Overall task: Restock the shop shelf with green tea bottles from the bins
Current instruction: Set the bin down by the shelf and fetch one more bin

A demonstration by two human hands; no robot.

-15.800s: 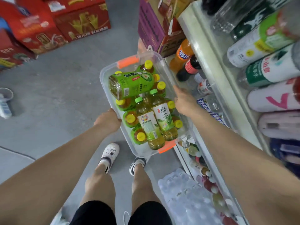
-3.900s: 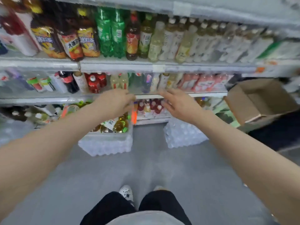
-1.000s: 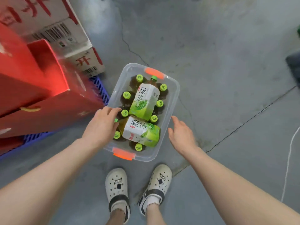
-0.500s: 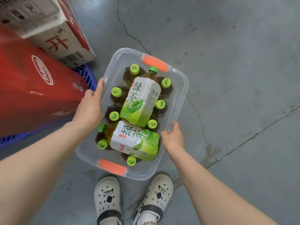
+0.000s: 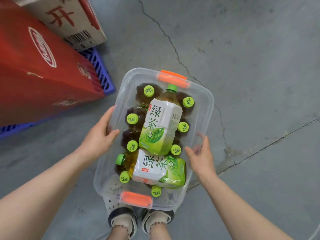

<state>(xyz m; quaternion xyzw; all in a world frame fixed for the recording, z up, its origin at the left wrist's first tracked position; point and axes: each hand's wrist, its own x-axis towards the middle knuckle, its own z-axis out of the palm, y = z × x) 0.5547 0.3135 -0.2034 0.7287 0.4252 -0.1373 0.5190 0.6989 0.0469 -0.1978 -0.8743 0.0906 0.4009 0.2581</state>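
Note:
A clear plastic bin (image 5: 207, 108) with orange end handles (image 5: 173, 78) hangs above the grey floor, over my shoes. Several green tea bottles with lime caps stand upright inside. Two more lie on top: one lengthwise (image 5: 160, 125), one crosswise at the near end (image 5: 157, 168). My left hand (image 5: 97, 137) grips the bin's left rim, thumb hooked over the edge. On the right rim, my right hand (image 5: 200, 156) holds the wall with its fingers under the lip.
Red cartons (image 5: 39, 70) and a white carton with red print (image 5: 69, 19) are stacked on a blue plastic crate (image 5: 102, 70) at the left. Cracked concrete floor (image 5: 251, 66) stretches to the right and ahead. My two shoes (image 5: 124, 220) show beneath the bin.
Both hands closed on the bin's sides and raised it off the floor; it now covers my shoes. The shelf seen earlier is out of sight.

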